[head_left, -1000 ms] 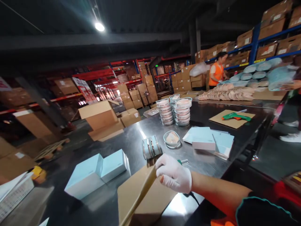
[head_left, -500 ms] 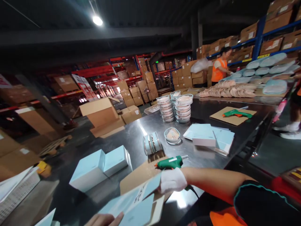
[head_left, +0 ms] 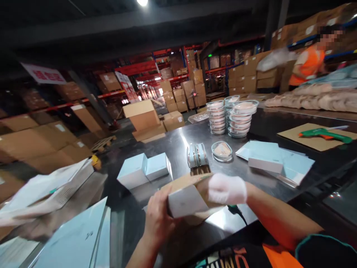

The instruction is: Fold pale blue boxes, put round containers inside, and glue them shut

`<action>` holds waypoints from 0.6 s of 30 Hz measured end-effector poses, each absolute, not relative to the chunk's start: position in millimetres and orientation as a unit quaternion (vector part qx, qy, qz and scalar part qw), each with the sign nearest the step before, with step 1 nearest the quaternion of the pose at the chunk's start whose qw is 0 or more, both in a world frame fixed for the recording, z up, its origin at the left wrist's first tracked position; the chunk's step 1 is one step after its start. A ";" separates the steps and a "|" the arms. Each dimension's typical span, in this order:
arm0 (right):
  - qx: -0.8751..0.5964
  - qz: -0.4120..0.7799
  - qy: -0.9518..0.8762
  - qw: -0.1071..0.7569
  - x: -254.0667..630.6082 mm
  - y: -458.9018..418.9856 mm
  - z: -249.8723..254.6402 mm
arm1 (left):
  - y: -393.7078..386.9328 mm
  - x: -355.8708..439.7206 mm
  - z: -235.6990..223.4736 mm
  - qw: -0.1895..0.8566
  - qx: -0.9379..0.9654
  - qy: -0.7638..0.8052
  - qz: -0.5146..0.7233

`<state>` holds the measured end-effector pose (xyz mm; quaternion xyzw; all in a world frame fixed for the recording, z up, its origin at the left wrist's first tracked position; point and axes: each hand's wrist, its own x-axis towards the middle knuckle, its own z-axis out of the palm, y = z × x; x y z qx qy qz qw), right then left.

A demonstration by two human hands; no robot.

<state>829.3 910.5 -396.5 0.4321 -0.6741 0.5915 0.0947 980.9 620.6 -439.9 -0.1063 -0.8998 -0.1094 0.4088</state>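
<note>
My bare left hand (head_left: 157, 219) and my white-gloved right hand (head_left: 226, 189) both grip a pale blue box (head_left: 185, 201), held just above a sheet of brown cardboard (head_left: 187, 181) at the near edge of the dark metal table (head_left: 178, 143). The left hand clasps the box's left end, the right hand its right end. Two finished pale blue boxes (head_left: 145, 169) sit side by side a little beyond. The picture is blurred by motion.
Tape rolls (head_left: 196, 155), a lidded round dish (head_left: 222, 150) and stacks of such dishes (head_left: 234, 117) stand mid-table. Flat blue cartons (head_left: 275, 160) lie to the right, a green glue gun (head_left: 323, 134) beyond. Flat blue sheets (head_left: 72, 238) lie at my left. A person in an orange vest (head_left: 309, 63) works behind.
The flat blue sheet I held has become a folded box between both hands. My left hand has come up into view. The view has swung left and down.
</note>
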 end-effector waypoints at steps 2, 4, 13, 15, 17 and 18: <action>0.396 0.647 -0.647 0.075 821.2 906.7 -403.7 | 612.3 978.1 -450.1 0.435 0.022 -0.875 -0.209; 0.354 0.688 -0.631 0.043 819.8 893.0 -414.6 | 614.7 974.8 -459.9 0.407 0.102 -0.847 -0.325; 0.376 0.679 -0.620 -0.112 841.2 848.9 -425.7 | 631.2 962.0 -449.8 0.348 -0.040 -0.823 -0.448; 0.362 0.699 -0.603 -0.132 845.8 846.1 -417.7 | 630.7 963.1 -443.5 0.381 -0.059 -0.828 -0.407; 0.326 0.714 -0.607 -0.124 851.9 840.8 -410.1 | 634.7 965.6 -444.2 0.426 -0.063 -0.824 -0.368; 0.300 0.712 -0.626 -0.106 854.9 837.6 -407.2 | 638.0 967.4 -447.5 0.450 -0.057 -0.817 -0.356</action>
